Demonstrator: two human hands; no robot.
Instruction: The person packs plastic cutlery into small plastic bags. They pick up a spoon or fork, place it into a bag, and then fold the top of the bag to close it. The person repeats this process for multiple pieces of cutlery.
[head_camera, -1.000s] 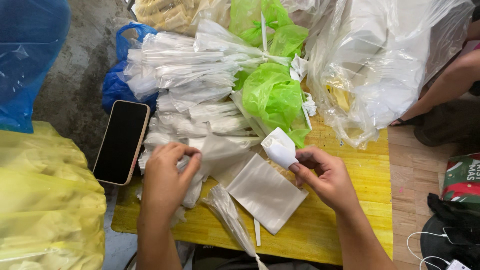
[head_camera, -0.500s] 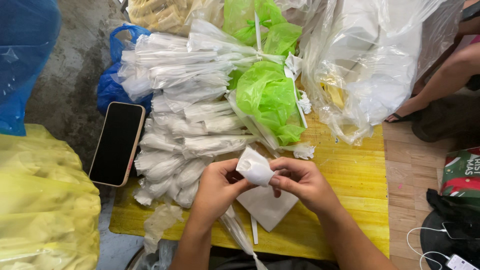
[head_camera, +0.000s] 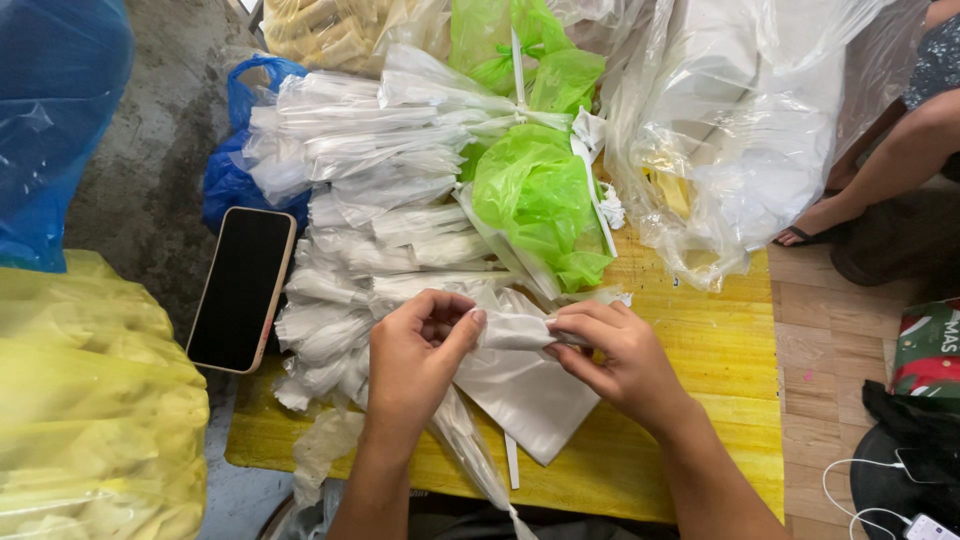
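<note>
- Head view: left hand and right hand both pinch one folded white packet, fingers pressed together on its two ends — packet spans the gap between the hands.
- Just below the grip: flat clear plastic bag on the yellow table.
- Beyond the grip: stack of packed clear sleeves, green bag.
- Left of the grip: black phone.

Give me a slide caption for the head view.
Left hand and right hand pinch a folded white paper piece over a yellow wooden board.
</note>
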